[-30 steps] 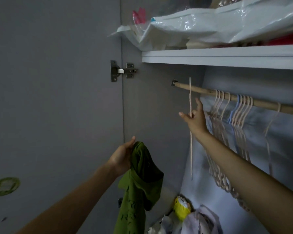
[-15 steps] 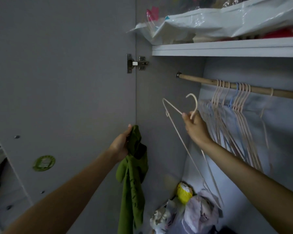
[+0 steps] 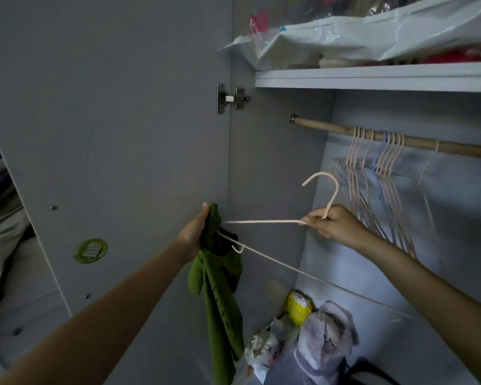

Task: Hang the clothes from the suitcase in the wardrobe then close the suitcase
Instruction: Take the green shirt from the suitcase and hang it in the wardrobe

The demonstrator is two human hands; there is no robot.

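My left hand point(image 3: 192, 232) grips the top of a green garment point(image 3: 220, 295), which hangs down in front of the wardrobe's left side wall. My right hand point(image 3: 331, 225) holds a thin cream hanger point(image 3: 261, 222) at the base of its hook, off the rail. One end of the hanger reaches into the garment's neck opening beside my left hand. The wooden rail point(image 3: 331, 129) runs across the wardrobe above my right hand. The suitcase is out of view.
Several empty cream and blue hangers point(image 3: 378, 173) hang on the rail to the right. The open wardrobe door point(image 3: 109, 134) stands at the left. A shelf point(image 3: 372, 77) above carries plastic-wrapped bundles point(image 3: 372, 31). Bags and a yellow object point(image 3: 297, 308) lie on the wardrobe floor.
My right hand lifted the cream hanger off the rail, lowered it and swung its end left into the green garment's neck. My left hand kept holding the garment.
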